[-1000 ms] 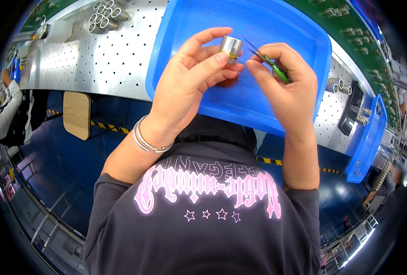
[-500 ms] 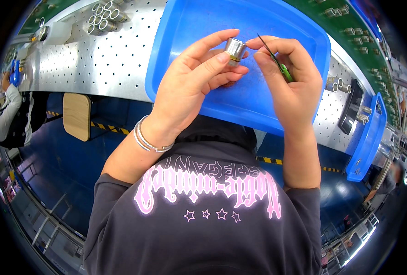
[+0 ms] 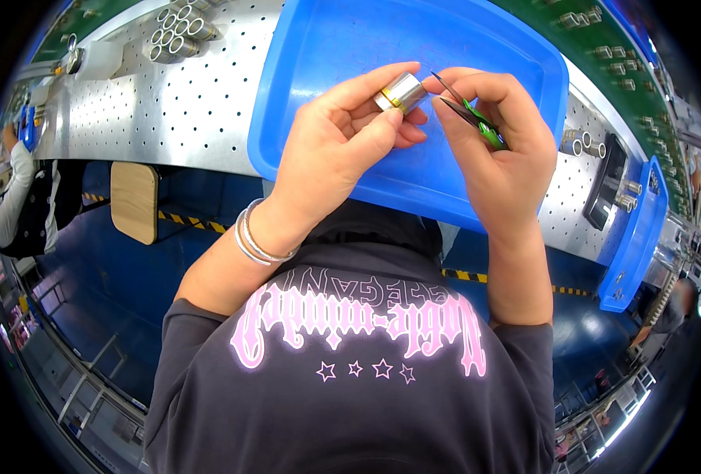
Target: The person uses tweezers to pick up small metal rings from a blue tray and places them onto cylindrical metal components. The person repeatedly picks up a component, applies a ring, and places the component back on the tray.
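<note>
My left hand [image 3: 330,146] grips a short silver metal cylinder [image 3: 405,92] with a yellow band near one end, held tilted between thumb and fingers above a blue tray [image 3: 263,126]. My right hand [image 3: 504,138] is closed around a slim green-and-black two-pronged pointed tool [image 3: 477,125], which resembles tweezers. Its dark prongs are spread and point up and left, towards the cylinder. The right index fingertip is close beside the cylinder's end; whether they touch, I cannot tell.
Under the tray is a perforated metal bench [image 3: 200,110]. Several silver cylinders [image 3: 178,31] are grouped at its far left, with more [image 3: 583,144] at the right beside a black flat device [image 3: 605,186]. A second blue tray [image 3: 635,237] sits far right. A wooden stool [image 3: 134,201] stands left.
The cylinder has gone from nearly upright to tilted sideways in my left hand. My right hand has turned the tool, so both prongs now show spread apart.
</note>
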A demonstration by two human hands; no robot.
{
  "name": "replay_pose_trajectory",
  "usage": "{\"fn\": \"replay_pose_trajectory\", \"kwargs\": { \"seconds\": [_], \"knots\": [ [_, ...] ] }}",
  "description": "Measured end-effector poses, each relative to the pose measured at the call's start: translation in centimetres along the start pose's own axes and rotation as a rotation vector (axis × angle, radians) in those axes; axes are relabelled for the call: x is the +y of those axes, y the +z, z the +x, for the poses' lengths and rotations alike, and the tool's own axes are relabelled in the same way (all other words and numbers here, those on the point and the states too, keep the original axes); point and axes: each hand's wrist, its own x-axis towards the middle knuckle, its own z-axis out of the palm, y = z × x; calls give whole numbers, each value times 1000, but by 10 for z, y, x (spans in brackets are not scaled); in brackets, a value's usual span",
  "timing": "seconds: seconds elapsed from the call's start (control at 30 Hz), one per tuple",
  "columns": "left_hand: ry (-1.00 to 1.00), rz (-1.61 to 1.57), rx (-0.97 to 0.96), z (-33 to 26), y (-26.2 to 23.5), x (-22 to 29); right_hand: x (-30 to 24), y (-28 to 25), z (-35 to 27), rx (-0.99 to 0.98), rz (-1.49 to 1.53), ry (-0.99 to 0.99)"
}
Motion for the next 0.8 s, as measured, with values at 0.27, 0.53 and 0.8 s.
{"fn": "replay_pose_trajectory", "kwargs": {
  "seconds": [0.27,0.53,0.8],
  "knots": [
    [62,100,-42,-1,1,1,7,-3,2,146,42,-21],
    [-15,-29,44,0,2,6,3,-8,7,188,37,-18],
    [28,-84,60,2,0,6,3,-2,0,44,-85,15]
  ]
}}
